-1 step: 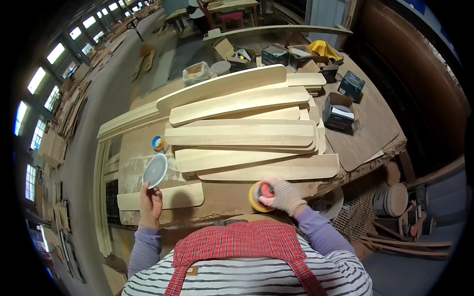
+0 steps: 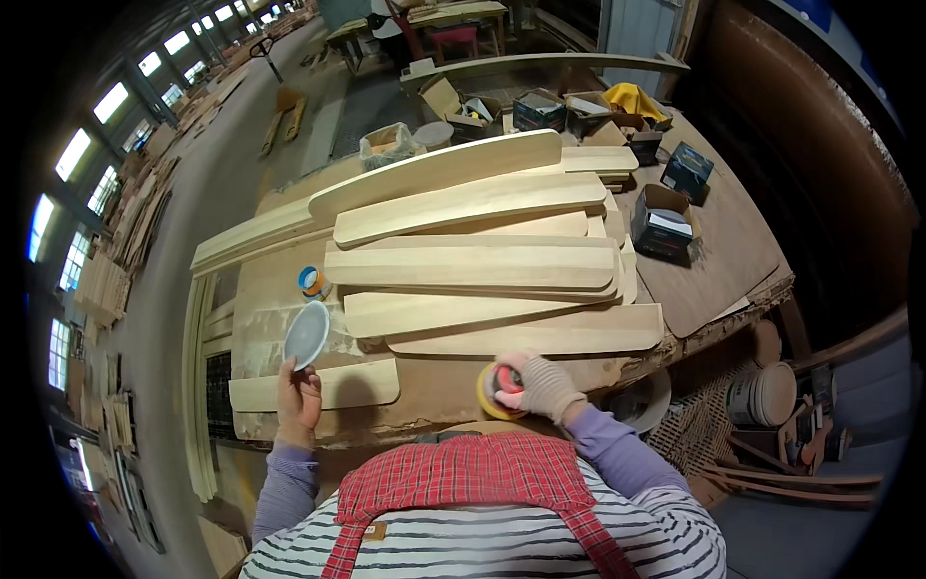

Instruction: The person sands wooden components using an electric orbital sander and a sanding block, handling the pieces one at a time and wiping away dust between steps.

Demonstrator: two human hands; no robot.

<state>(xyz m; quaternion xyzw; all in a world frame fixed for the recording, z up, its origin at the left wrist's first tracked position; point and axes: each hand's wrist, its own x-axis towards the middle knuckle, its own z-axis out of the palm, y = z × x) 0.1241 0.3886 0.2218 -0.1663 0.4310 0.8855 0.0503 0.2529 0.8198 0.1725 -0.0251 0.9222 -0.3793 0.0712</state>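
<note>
My left hand (image 2: 301, 403) is bare and pinches the near edge of a pale grey round disc (image 2: 308, 335), held tilted above the table's left part. My right hand (image 2: 542, 388), in a light knitted glove with bare fingertips, is closed round a round hand pad, red on top with a yellow rim (image 2: 488, 397), at the table's front edge. Under the left hand lies a short pale board (image 2: 260, 394). Beyond both hands, several long pale boards with rounded ends (image 2: 473, 261) lie overlapping. A blue-and-orange roll (image 2: 309, 281) stands just past the disc.
The worn wooden table (image 2: 439, 374) carries dark boxes (image 2: 664, 222) at the right and more at the back, near a yellow cloth (image 2: 632, 99). Long strips (image 2: 200, 386) run along its left side. A white bucket (image 2: 762, 394) stands at the lower right. Another person (image 2: 389, 34) is far back.
My right hand has shifted slightly left with the round hand pad. My left hand and its disc have moved a little to the right.
</note>
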